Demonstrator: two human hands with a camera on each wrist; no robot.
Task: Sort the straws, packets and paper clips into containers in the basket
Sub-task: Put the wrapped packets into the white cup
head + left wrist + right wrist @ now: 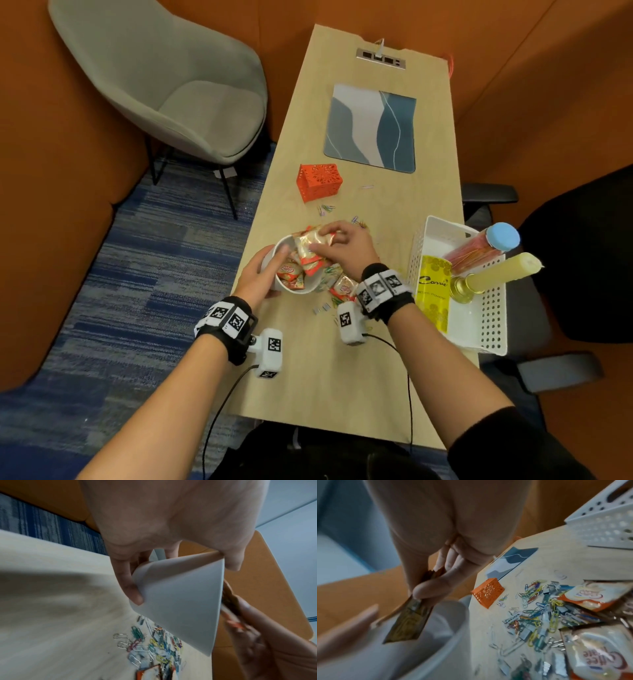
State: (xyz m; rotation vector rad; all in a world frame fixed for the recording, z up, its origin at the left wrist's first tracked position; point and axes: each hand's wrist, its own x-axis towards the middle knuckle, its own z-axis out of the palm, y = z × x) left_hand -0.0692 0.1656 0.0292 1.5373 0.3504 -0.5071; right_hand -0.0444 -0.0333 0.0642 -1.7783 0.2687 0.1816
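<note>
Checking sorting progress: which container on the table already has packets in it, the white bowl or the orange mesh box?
The white bowl, gripped by the left hand: packets lie inside. The orange mesh box lies tipped over, apart, farther up the table.

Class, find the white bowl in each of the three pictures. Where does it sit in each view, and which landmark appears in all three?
Head: white bowl left of centre, at the table's left edge, left hand on its rim.
Left wrist: centre-right, tilted, fingers on its outer wall.
Right wrist: bottom left, rim beneath the packets.
Shared landmark: the loose paper clips on the table beside the bowl.
</note>
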